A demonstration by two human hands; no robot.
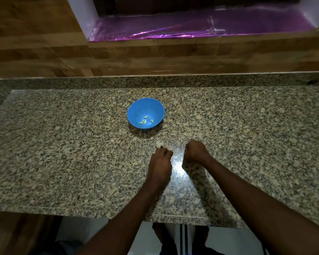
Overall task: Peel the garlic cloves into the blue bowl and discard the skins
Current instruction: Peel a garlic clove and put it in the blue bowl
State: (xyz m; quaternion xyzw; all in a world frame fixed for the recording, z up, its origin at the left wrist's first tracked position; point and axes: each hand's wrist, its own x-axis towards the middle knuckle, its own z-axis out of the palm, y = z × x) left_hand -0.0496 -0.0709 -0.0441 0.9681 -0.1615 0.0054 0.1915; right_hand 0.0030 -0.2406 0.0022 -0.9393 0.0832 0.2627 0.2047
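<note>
Overhead, the left hand reaches its fingertips to the garlic on the counter, probably to steady it. The right hand is curled, contents unseen. Just beyond, the blue bowl holds peeled cloves.

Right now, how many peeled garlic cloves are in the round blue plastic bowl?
4 peeled garlic cloves, clustered on the floor of the round blue plastic bowl, toward its near side. Overlapping pieces may hide another.
</note>
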